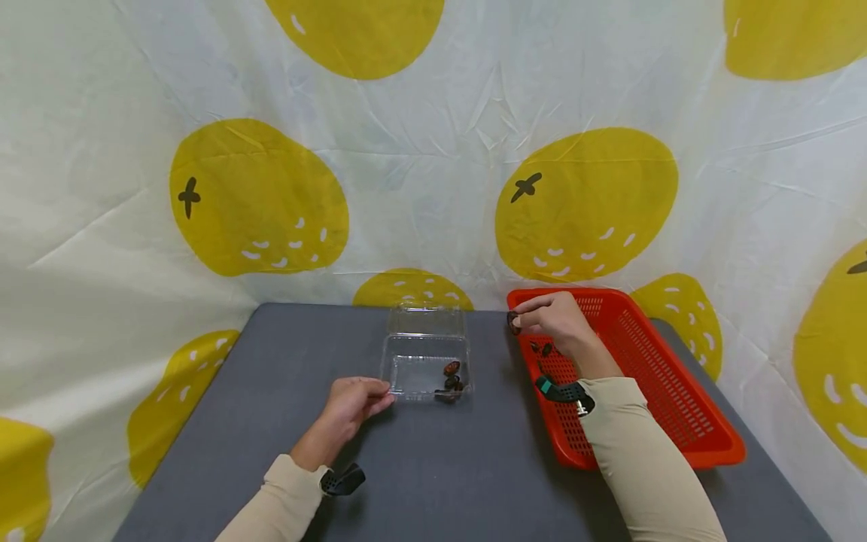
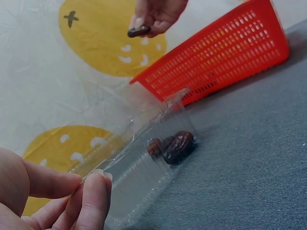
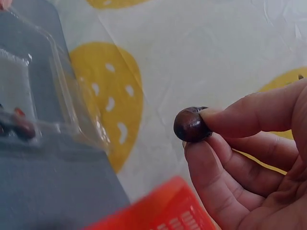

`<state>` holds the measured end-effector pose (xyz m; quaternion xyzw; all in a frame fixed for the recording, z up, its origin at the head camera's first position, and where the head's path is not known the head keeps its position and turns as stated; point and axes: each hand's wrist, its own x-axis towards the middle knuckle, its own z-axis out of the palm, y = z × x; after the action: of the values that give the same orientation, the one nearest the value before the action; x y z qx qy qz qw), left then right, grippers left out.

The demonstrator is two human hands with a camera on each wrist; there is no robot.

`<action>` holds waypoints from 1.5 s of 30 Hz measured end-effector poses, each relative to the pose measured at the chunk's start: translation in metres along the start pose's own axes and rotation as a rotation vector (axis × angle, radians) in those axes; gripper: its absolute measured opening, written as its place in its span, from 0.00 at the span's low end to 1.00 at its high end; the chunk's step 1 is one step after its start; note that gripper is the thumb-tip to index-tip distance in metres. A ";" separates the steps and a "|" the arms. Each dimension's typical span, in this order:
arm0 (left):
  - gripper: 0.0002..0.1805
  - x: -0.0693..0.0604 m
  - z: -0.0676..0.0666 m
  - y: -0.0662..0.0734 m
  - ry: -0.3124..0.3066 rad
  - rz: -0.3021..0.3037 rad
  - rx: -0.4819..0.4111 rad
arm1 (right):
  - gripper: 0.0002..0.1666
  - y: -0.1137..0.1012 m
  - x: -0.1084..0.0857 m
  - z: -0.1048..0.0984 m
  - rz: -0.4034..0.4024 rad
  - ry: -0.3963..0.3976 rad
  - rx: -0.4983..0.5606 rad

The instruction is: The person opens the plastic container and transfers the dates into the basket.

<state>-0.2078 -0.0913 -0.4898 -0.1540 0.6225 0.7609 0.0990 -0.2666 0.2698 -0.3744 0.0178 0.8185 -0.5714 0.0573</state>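
Between thumb and fingertips my right hand [image 1: 557,322] pinches a dark brown date [image 3: 191,124], held above the left rim of the red plastic basket [image 1: 677,391]. My left hand [image 1: 354,406] pinches the near left edge of a clear plastic clamshell box [image 1: 415,374], as the left wrist view shows up close. The box stands with its lid raised at the back. Several glossy dates [image 2: 179,147] lie together in its right part. A few more dates [image 1: 546,349] sit in the basket, partly hidden by my right forearm.
The grey table [image 1: 433,467] runs back to a white curtain [image 1: 420,203] printed with yellow fruit. The basket takes up the table's right side, and a strip of table separates it from the box. A dark band [image 1: 564,391] circles my right wrist.
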 end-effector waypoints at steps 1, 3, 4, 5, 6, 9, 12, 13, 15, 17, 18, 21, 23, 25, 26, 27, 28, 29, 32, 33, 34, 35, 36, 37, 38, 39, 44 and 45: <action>0.13 0.000 0.000 0.000 -0.003 -0.001 -0.002 | 0.23 0.001 0.000 -0.004 0.005 0.001 -0.004; 0.13 -0.001 0.000 0.000 -0.004 -0.007 0.004 | 0.23 0.004 -0.001 -0.011 0.016 0.004 -0.003; 0.14 -0.002 0.000 0.000 -0.005 -0.010 0.007 | 0.23 0.005 -0.002 -0.014 0.022 0.006 0.005; 0.13 -0.002 0.000 0.000 -0.007 -0.013 0.006 | 0.24 0.007 -0.002 -0.016 0.028 0.006 0.012; 0.13 -0.002 -0.001 0.000 -0.007 -0.012 0.009 | 0.24 0.008 -0.002 -0.019 0.032 0.007 0.026; 0.13 -0.003 -0.003 0.002 -0.007 -0.004 0.006 | 0.25 0.011 -0.002 -0.025 0.034 0.014 0.037; 0.13 -0.003 -0.004 0.003 -0.003 -0.001 0.003 | 0.26 0.014 -0.002 -0.030 0.034 0.027 0.025; 0.13 -0.003 -0.004 0.003 -0.002 -0.004 0.001 | 0.26 0.015 -0.002 -0.032 0.039 0.030 0.018; 0.14 -0.004 -0.004 0.004 -0.001 -0.014 0.004 | 0.26 0.018 -0.003 -0.036 0.051 0.034 0.014; 0.13 -0.004 -0.004 0.004 -0.001 -0.018 0.005 | 0.27 0.022 -0.005 -0.039 0.066 0.036 0.022; 0.13 -0.004 -0.003 0.004 0.000 -0.019 0.005 | 0.27 0.024 -0.005 -0.041 0.073 0.037 0.027; 0.13 -0.004 -0.002 0.004 -0.001 -0.022 0.004 | 0.27 0.030 -0.006 -0.045 0.082 0.041 0.039; 0.13 -0.004 -0.001 0.003 -0.004 -0.023 0.003 | 0.27 0.034 -0.006 -0.048 0.087 0.048 0.036; 0.14 -0.004 -0.001 0.003 -0.008 -0.026 0.000 | 0.26 0.038 -0.006 -0.050 0.088 0.049 0.037; 0.14 -0.004 -0.001 0.003 -0.009 -0.027 0.001 | 0.26 0.040 -0.005 -0.051 0.094 0.052 0.033; 0.14 -0.004 -0.001 0.003 -0.011 -0.027 0.000 | 0.26 0.042 -0.005 -0.052 0.101 0.053 0.033; 0.14 -0.004 -0.001 0.003 -0.011 -0.029 0.000 | 0.26 0.045 -0.005 -0.053 0.108 0.051 0.035; 0.14 -0.004 -0.001 0.003 -0.009 -0.032 0.000 | 0.26 0.047 -0.004 -0.054 0.116 0.052 0.034; 0.14 -0.004 -0.001 0.003 -0.010 -0.027 0.000 | 0.26 0.052 -0.003 -0.056 0.139 0.056 0.016; 0.13 -0.004 -0.001 0.002 -0.011 -0.025 -0.003 | 0.26 0.054 -0.003 -0.057 0.144 0.056 0.010; 0.14 -0.003 -0.001 0.002 -0.010 -0.025 -0.006 | 0.26 0.056 -0.003 -0.058 0.149 0.059 0.004; 0.14 -0.003 0.000 0.001 -0.008 -0.026 -0.008 | 0.26 0.058 -0.002 -0.059 0.154 0.062 0.001; 0.14 -0.003 0.000 0.001 -0.007 -0.026 -0.008 | 0.26 0.059 -0.002 -0.060 0.161 0.064 -0.002; 0.14 -0.003 0.001 0.000 -0.006 -0.028 -0.010 | 0.26 0.061 -0.002 -0.060 0.165 0.065 -0.002; 0.14 -0.002 0.001 -0.001 -0.005 -0.030 -0.009 | 0.25 0.063 -0.002 -0.061 0.169 0.066 0.005; 0.15 -0.002 0.001 -0.001 -0.005 -0.034 -0.007 | 0.25 0.065 -0.002 -0.061 0.173 0.070 0.002; 0.15 -0.004 -0.002 -0.001 -0.011 -0.029 0.007 | 0.25 0.075 0.001 -0.061 0.185 0.076 -0.039; 0.15 -0.004 -0.003 -0.001 -0.008 -0.029 0.009 | 0.26 0.077 0.002 -0.060 0.188 0.075 -0.047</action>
<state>-0.2030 -0.0937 -0.4901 -0.1593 0.6234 0.7571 0.1131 -0.2657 0.3525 -0.4262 0.1146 0.8278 -0.5432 0.0807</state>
